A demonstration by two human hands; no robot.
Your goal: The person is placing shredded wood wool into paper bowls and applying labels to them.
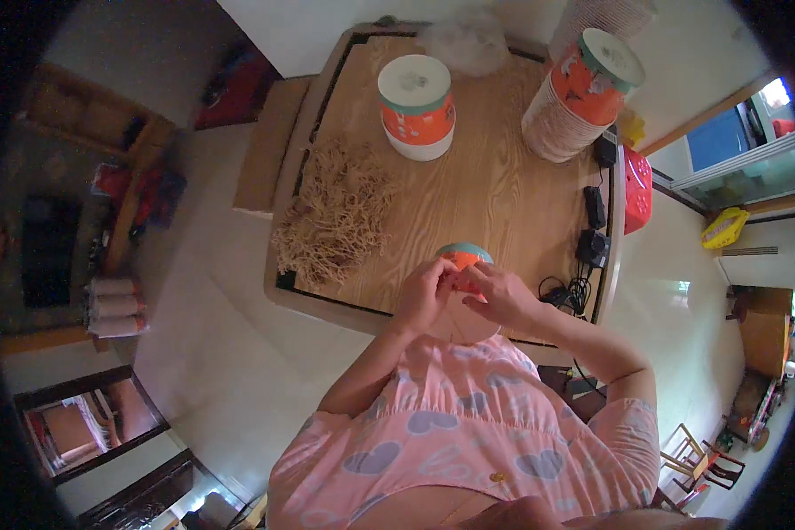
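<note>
At the near edge of the table, an orange paper tub (465, 253) with a teal rim stands close against my body, partly hidden by my hands. My left hand (424, 293) is closed at its left side, with fingertips pinched together. From the right, my right hand (502, 299) meets it, its thumb and fingers also pinched over the tub. Whatever lies between the fingertips is too small to make out. To the left spreads a tangled heap of tan twine pieces (340, 216). Beyond my hands, an upturned orange and white paper tub (417, 124) stands on the table.
Tall nested stacks of paper tubs (561, 115) stand at the far right. A clear plastic bag (465, 42) lies at the back of the wood-grain table (495, 190). Black adapters (594, 247) and coiled cables line the right edge, beside a red plastic stool (637, 190).
</note>
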